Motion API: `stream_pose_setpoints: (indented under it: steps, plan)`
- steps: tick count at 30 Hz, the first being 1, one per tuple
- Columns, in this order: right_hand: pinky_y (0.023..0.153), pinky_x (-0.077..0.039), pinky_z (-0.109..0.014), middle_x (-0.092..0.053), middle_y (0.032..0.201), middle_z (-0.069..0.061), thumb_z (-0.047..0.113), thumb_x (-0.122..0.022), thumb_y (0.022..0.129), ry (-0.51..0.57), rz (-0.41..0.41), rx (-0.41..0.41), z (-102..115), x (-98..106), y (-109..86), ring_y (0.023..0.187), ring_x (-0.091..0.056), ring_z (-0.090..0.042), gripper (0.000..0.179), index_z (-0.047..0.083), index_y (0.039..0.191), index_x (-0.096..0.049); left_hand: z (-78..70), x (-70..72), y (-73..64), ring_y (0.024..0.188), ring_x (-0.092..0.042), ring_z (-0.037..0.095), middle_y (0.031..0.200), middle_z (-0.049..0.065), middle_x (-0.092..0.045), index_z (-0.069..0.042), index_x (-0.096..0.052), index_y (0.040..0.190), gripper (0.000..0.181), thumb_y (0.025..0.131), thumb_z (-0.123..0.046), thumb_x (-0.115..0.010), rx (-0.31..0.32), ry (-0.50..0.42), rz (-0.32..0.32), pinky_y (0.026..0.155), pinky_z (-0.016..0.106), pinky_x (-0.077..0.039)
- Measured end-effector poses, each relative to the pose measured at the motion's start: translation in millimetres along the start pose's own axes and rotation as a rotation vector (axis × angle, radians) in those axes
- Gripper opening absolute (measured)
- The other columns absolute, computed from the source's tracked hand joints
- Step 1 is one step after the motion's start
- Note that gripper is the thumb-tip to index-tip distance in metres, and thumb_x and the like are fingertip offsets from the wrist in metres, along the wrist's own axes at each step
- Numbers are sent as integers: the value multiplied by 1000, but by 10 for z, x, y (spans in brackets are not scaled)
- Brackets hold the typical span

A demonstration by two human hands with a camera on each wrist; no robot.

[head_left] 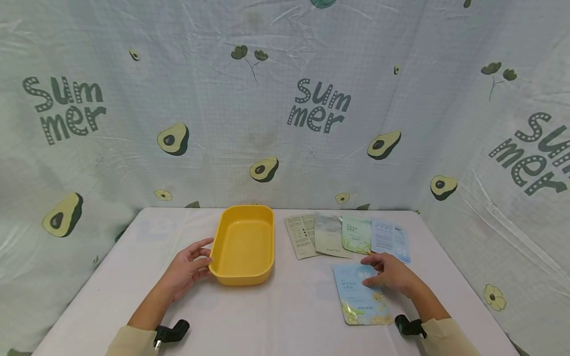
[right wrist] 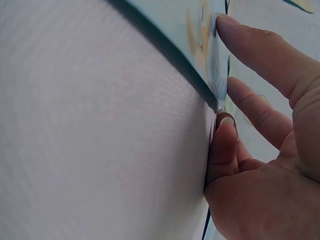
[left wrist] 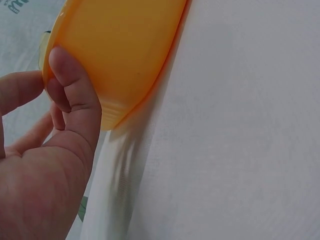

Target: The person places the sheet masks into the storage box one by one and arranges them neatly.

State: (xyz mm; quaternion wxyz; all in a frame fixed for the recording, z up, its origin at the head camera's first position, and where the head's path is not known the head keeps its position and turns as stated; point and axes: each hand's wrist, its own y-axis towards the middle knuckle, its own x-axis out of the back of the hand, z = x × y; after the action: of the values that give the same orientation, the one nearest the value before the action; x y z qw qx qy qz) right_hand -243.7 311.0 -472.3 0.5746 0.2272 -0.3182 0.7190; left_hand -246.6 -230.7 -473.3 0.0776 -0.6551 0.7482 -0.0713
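My left hand (head_left: 189,269) is at the left side of a yellow plastic basin (head_left: 242,279), pinching its rim between thumb and fingers. In the left wrist view the thumb (left wrist: 75,90) overlaps the basin wall (left wrist: 120,45), and a fingertip touches the rim from the other side. On the right, a flat light-blue packet (head_left: 356,301) with yellow flowers printed along its bottom lies on the table. My right hand (head_left: 392,273) pinches its upper right edge, thumb over the printed face. The right wrist view shows fingertips around the packet (right wrist: 175,25) at its edge.
Behind the light-blue packet, overlapping flat packets lie in a row: a beige one (head_left: 300,237), a grey-beige one (head_left: 329,235), a green one (head_left: 356,232) and a blue-and-white one (head_left: 392,240). A white cloth covers the table (head_left: 294,316). A printed curtain (head_left: 213,109) hangs behind and beside it.
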Motion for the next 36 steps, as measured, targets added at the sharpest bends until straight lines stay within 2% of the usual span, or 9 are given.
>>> stream_pose_setpoints:
  steps: [11, 19, 30, 36]
  plan:
    - [82, -43, -35, -58, 116, -9, 22, -94, 72, -10, 11, 2, 4, -3, 26, 101, -47, -26, 61, 5, 124, -69, -9, 8, -12, 91, -63, 15, 112, 0, -55, -11, -28, 161, 69, 101, -8, -62, 5, -20, 16, 82, 26, -60]
    - [78, -39, -36, -53, 107, -9, 21, -94, 71, 12, 12, 7, -24, -11, 48, 97, -45, -25, 59, 6, 122, -67, -21, 0, -21, 92, -64, 15, 112, -1, -56, -9, -26, 162, 69, 101, -7, -60, 0, -28, 24, 83, 26, -60]
    - [71, -37, -27, -50, 97, -7, 18, -94, 71, 27, -3, 0, -25, -46, 62, 96, -46, -23, 54, 7, 116, -65, 12, 23, 8, 93, -65, 16, 113, -1, -57, -11, -23, 163, 72, 101, -7, -60, 3, -49, 31, 84, 28, -60]
    - [71, -37, -27, -51, 100, -6, 19, -94, 71, 8, 11, 8, -22, -40, 79, 96, -45, -22, 57, 8, 120, -65, 15, 27, 7, 92, -65, 15, 111, -2, -57, -11, -22, 163, 73, 100, -5, -60, -2, -49, 33, 84, 28, -60]
